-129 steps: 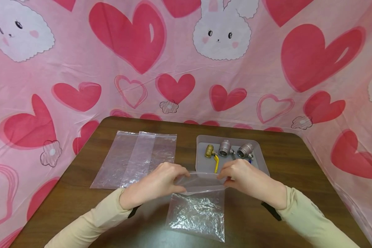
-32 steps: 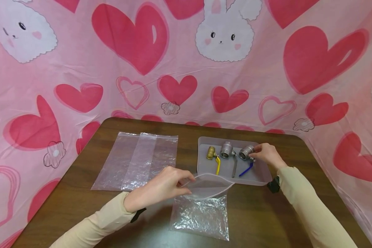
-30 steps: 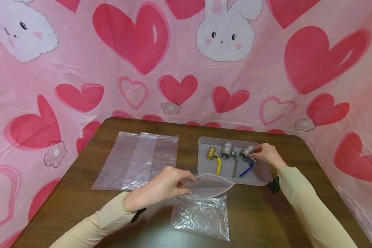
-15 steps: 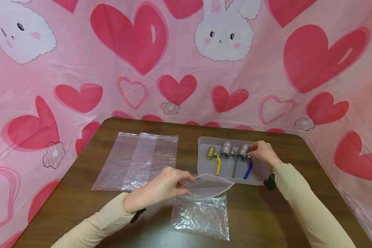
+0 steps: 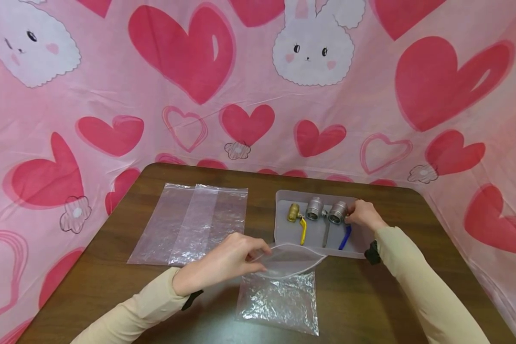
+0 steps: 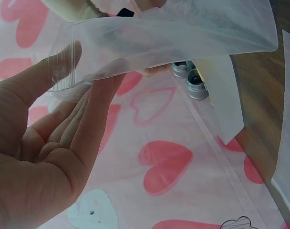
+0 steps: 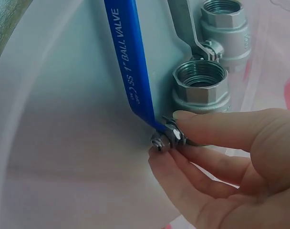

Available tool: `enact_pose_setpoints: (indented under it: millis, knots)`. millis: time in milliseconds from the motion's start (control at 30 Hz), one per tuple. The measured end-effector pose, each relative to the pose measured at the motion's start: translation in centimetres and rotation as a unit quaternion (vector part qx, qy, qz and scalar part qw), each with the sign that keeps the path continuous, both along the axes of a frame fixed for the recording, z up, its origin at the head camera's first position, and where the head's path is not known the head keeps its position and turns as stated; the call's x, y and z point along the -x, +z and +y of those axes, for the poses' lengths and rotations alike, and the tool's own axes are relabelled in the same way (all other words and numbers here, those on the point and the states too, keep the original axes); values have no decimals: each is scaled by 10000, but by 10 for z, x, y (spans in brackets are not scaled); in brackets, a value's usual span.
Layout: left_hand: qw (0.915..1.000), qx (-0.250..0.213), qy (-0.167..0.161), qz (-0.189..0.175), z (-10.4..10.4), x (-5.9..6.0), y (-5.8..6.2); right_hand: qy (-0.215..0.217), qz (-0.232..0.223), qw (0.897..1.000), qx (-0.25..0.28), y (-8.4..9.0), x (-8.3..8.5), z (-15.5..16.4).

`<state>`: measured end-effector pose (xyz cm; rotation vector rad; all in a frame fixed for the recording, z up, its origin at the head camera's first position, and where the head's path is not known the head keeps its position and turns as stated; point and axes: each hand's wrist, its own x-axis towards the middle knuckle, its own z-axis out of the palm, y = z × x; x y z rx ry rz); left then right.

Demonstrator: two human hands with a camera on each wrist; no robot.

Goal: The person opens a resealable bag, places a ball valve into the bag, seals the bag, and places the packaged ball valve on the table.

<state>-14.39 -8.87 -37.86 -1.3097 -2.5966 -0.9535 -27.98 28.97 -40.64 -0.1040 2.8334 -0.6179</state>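
My left hand pinches the rim of a clear zip bag and holds its mouth open on the brown table; the bag rim drapes over my left fingers. My right hand pinches the steel ball valve with the blue handle in the grey tray. In the right wrist view my fingertips close round the nut at the base of its blue handle. A second steel valve and a brass valve with a yellow handle lie beside it.
Two flat clear bags lie overlapped on the left part of the table. A pink cloth with hearts and rabbits hangs close behind and around the table.
My right hand let go of the bag and went to the tray. It now grips the blue-handled valve, which has turned so its handle points more toward me. The left hand stayed on the bag.
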Motion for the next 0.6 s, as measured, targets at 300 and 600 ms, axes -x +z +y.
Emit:
enact_pose_setpoints:
  millis: [300,600]
  knots:
    - [10000,73,60,-10,0,0,3,-67,164,9998,-104,-3,3,-3]
    - [9999,98,4,81,-2,-2,1,-92,288,9995,-70,-5,1,-5]
